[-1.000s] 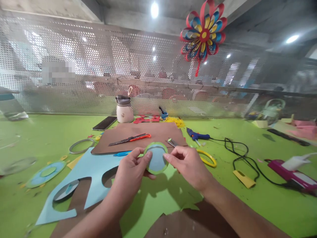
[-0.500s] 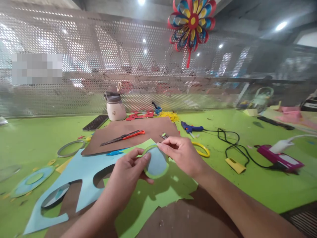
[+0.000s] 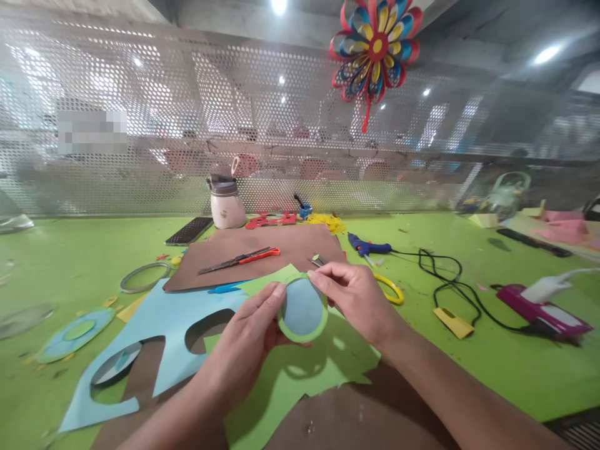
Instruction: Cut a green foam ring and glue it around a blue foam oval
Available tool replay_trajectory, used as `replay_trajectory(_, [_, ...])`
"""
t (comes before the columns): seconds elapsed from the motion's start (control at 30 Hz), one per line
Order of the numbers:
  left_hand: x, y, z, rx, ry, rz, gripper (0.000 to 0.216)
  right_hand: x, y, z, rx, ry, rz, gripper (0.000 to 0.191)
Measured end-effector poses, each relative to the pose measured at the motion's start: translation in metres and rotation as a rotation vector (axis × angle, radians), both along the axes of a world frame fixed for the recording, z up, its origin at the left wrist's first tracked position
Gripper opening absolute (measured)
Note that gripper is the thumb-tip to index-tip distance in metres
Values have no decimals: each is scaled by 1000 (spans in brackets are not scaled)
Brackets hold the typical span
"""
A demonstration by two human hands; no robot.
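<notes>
Two hands share one round paper disc [image 3: 304, 309], blue with a green rim, held above a green sheet [image 3: 267, 394] toward the front edge of the desk [image 3: 450, 381]. The left hand [image 3: 253, 320] has a narrow grip on its left side; the right hand [image 3: 359, 299] pinches the top rim, thumb against finger. A white bottle [image 3: 227, 210] and a blue glue gun [image 3: 372, 247] sit nearer the back edge.

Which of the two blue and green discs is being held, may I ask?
The blue-centred disc, held between the left hand and right hand; the green-centred disc lies on the table.
</notes>
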State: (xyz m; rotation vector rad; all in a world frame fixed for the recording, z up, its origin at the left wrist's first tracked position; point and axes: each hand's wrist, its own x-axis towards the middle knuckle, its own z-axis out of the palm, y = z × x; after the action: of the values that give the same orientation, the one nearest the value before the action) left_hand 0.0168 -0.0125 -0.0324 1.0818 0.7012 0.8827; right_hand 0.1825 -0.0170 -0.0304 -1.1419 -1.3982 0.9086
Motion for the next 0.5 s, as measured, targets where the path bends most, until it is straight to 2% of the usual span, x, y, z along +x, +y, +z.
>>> replay_trajectory(0.37, [1,1,1,32,79,7,30,1,1,-1,-1,-8,8,20])
replay_trajectory(0.5, [3,1,0,71,107,53,28,2,-1,0,5,-12,44,24])
